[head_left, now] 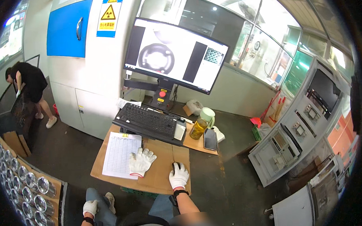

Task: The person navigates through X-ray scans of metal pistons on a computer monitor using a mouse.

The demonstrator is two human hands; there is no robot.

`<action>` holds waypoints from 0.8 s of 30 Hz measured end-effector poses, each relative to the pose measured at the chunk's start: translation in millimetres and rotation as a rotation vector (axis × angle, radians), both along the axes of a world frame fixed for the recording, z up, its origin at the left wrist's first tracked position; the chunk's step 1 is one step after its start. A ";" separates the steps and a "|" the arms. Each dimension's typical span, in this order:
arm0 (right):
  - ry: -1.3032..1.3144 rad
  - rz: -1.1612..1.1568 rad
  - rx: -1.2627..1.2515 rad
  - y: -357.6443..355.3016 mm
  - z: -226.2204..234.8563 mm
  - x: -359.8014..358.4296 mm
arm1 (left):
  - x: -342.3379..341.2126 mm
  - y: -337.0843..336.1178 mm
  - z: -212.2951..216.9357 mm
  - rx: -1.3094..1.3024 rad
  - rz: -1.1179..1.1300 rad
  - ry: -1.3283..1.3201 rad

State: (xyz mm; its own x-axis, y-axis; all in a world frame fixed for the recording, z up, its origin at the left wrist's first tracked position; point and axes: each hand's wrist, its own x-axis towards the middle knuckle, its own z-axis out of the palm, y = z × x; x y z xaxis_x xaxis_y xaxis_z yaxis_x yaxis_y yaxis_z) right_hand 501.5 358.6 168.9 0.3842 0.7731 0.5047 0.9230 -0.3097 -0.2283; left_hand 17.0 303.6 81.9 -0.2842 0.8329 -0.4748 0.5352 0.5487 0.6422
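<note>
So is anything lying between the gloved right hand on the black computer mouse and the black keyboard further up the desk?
Nothing visible: bare brown cardboard desk top separates right hand on mouse from keyboard.

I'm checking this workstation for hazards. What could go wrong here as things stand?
The jar of yellow liquid stands beside the keyboard and phone; a knock could spill it onto them. The right hand works the mouse near the cardboard top's front edge, so it might slip off.

The mouse point(175, 165) is mostly buried under the right hand point(179, 176), the form sheet point(121, 153) print is too tiny to read, and the metal cylinders point(24, 186) get cut off at the left edge.
</note>
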 end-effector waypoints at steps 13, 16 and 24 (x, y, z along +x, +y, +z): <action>0.016 -0.034 -0.053 0.3 1.3 0.7 | 0.5 0.0 -3.5 -0.015 -0.019 -0.042; -0.038 -0.020 -0.008 0.9 -1.2 1.8 | -2.5 2.2 -14.3 0.007 0.001 -0.027; -0.020 -0.019 -0.032 0.6 1.3 0.3 | 2.9 0.9 2.2 0.009 -0.005 -0.054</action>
State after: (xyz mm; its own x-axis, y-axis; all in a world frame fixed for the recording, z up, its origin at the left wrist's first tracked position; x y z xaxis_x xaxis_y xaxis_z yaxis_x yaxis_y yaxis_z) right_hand 501.8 359.2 170.2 0.3889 0.7816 0.4878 0.9213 -0.3340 -0.1993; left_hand 19.9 304.5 84.1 -0.2544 0.8385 -0.4819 0.5027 0.5403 0.6748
